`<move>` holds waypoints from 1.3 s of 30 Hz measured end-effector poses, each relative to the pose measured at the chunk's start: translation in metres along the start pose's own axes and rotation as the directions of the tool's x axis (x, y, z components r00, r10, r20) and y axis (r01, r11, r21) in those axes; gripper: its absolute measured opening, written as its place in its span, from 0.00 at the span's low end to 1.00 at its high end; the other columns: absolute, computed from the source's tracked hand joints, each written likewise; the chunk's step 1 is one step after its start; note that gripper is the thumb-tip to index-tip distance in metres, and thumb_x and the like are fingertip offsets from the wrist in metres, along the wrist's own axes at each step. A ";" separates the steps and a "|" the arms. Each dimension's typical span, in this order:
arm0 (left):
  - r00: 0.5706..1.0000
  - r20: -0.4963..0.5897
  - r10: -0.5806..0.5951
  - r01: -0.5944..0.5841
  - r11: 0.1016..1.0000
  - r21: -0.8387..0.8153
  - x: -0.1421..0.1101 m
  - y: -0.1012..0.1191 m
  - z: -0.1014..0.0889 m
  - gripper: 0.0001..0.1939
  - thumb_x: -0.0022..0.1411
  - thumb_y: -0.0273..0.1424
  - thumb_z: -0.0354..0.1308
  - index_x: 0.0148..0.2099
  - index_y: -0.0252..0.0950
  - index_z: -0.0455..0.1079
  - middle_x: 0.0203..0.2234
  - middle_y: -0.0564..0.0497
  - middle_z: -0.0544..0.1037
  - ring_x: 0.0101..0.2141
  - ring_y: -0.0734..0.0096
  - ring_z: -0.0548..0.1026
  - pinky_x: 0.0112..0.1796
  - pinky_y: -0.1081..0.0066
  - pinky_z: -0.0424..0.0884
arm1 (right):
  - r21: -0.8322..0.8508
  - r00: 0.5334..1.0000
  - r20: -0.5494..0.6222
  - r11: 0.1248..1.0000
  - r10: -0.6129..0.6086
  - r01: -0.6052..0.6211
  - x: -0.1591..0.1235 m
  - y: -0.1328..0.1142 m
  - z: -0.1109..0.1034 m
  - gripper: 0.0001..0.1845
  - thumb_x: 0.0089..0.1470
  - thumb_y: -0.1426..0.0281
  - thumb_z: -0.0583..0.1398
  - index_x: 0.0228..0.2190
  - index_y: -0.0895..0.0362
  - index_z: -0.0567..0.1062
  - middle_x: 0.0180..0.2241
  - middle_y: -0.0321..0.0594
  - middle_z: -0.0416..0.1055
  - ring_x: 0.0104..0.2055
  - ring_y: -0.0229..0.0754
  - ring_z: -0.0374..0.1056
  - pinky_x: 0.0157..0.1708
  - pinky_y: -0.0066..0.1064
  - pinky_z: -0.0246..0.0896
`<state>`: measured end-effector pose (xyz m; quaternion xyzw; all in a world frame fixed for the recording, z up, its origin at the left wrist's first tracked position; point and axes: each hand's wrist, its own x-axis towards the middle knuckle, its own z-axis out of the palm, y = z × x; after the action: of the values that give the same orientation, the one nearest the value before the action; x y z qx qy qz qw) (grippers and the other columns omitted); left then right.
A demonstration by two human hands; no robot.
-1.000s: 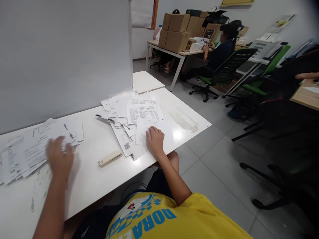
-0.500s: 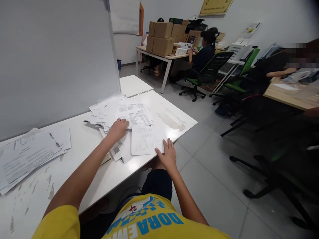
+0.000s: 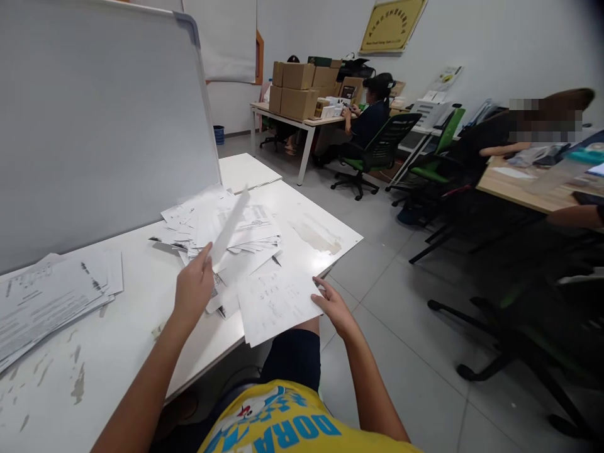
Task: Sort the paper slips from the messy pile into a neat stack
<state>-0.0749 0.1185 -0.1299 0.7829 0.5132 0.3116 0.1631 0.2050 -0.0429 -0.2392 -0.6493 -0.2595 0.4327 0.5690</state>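
My left hand (image 3: 194, 281) pinches a sheet of paper (image 3: 231, 226), which stands tilted and slightly blurred above a messy heap of printed papers (image 3: 257, 229). At the table's front edge, my right hand (image 3: 334, 303) grips the right edge of some handwritten sheets (image 3: 278, 302), thumb on top. These sheets hang partly past the edge, over my lap. Beneath the left hand's sheet, loose papers and torn scraps (image 3: 182, 220) spread across the white table (image 3: 141, 302).
A thicker stack of printed papers (image 3: 51, 302) lies at the table's left. A whiteboard (image 3: 104, 119) stands along the back edge. Beyond are cardboard boxes (image 3: 295, 94) on another table, office chairs (image 3: 391, 145) and seated people. A wooden desk (image 3: 519, 185) stands at the right.
My left hand has lifted a sheet off the heap and come nearer to me. My right hand has gripped the handwritten sheets and drawn them toward me, past the table edge.
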 end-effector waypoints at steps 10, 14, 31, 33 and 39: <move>0.756 0.414 0.508 -0.601 0.788 0.131 -0.102 -0.037 0.071 0.28 0.68 0.27 0.45 0.68 0.42 0.58 0.66 0.46 0.62 0.68 0.53 0.55 0.64 0.47 0.58 | 0.074 0.999 0.026 0.996 0.037 -0.039 -0.008 -0.003 0.015 0.34 0.44 0.53 0.68 0.51 0.55 0.74 0.40 0.45 0.79 0.41 0.51 0.76 0.39 0.39 0.70; 0.764 0.426 0.485 -0.577 0.808 0.115 -0.116 -0.038 0.077 0.30 0.71 0.40 0.45 0.71 0.42 0.49 0.68 0.45 0.57 0.69 0.53 0.51 0.65 0.47 0.54 | 0.106 0.999 0.050 0.994 0.017 -0.022 -0.012 -0.003 0.014 0.30 0.51 0.45 0.61 0.44 0.57 0.78 0.44 0.48 0.79 0.46 0.52 0.75 0.43 0.41 0.70; 0.982 -0.185 -0.023 -0.076 0.857 -0.509 -0.110 -0.018 0.056 0.36 0.66 0.42 0.55 0.69 0.40 0.47 0.59 0.36 0.66 0.59 0.56 0.68 0.58 0.58 0.67 | 0.144 0.895 -0.100 0.884 -0.434 0.445 -0.007 -0.011 0.049 0.23 0.47 0.53 0.66 0.41 0.54 0.77 0.41 0.44 0.80 0.47 0.50 0.73 0.51 0.44 0.67; 0.959 -0.283 -0.025 -0.122 0.863 -0.490 -0.115 -0.030 0.055 0.37 0.64 0.41 0.58 0.69 0.38 0.48 0.60 0.35 0.65 0.59 0.54 0.68 0.57 0.58 0.67 | 0.153 0.901 -0.003 0.890 -0.435 0.430 -0.005 -0.006 0.061 0.21 0.48 0.55 0.67 0.41 0.53 0.77 0.41 0.42 0.80 0.47 0.50 0.73 0.49 0.41 0.67; 0.981 -0.194 0.018 -0.085 0.934 -0.347 -0.143 -0.057 0.068 0.32 0.66 0.40 0.54 0.68 0.36 0.51 0.60 0.34 0.66 0.58 0.53 0.70 0.55 0.55 0.71 | 0.236 0.964 0.062 0.942 -0.258 0.237 -0.008 0.018 0.080 0.18 0.48 0.57 0.67 0.37 0.54 0.78 0.37 0.41 0.80 0.39 0.47 0.73 0.40 0.37 0.69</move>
<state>-0.1102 0.0176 -0.2593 0.7213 0.4410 0.4752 0.2438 0.1291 -0.0124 -0.2521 -0.5217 -0.3138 0.4142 0.6767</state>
